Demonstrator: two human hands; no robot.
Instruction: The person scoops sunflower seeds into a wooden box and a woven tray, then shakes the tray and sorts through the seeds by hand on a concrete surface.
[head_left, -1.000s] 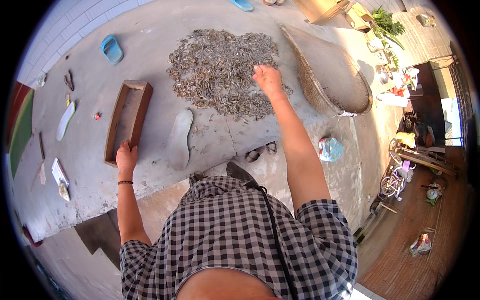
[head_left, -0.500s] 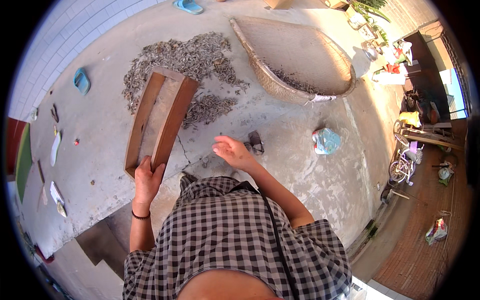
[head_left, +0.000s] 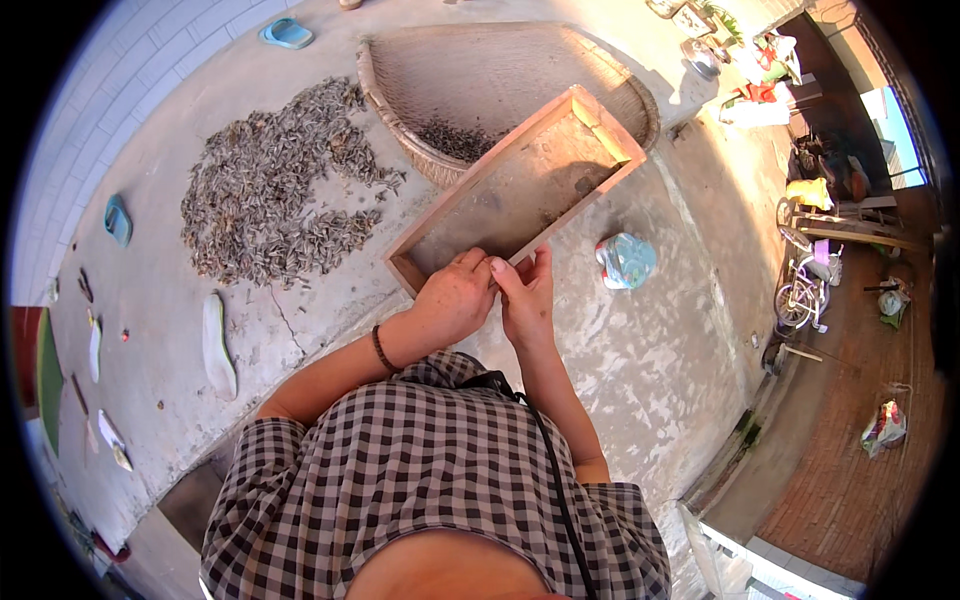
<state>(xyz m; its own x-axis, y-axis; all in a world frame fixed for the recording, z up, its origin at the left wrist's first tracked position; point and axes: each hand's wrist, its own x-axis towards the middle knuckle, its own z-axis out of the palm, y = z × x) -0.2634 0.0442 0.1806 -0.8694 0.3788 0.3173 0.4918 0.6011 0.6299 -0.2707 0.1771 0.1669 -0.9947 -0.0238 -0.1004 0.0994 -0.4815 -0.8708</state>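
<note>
Step in hand, apparently: holding wooden tray (head_left: 510, 190) by near wall in left hand (head_left: 455, 300), touching alongside with right hand (head_left: 528, 302), grip uncertain. Held slantwise, overlapping woven basket (head_left: 480, 70) in view, right of greyish heap (head_left: 265, 190). Seemingly calls next for steady two-handed support.

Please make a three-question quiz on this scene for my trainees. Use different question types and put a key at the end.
1. Multiple choice: What does the left hand hold?
A) a broom
B) a wooden box
C) a cup

2. True or false: In the picture, the heap of small grey pieces lies left of the woven basket.

3. Count: How many blue slippers are in view?

Key: 1. B; 2. True; 3. Two
</note>
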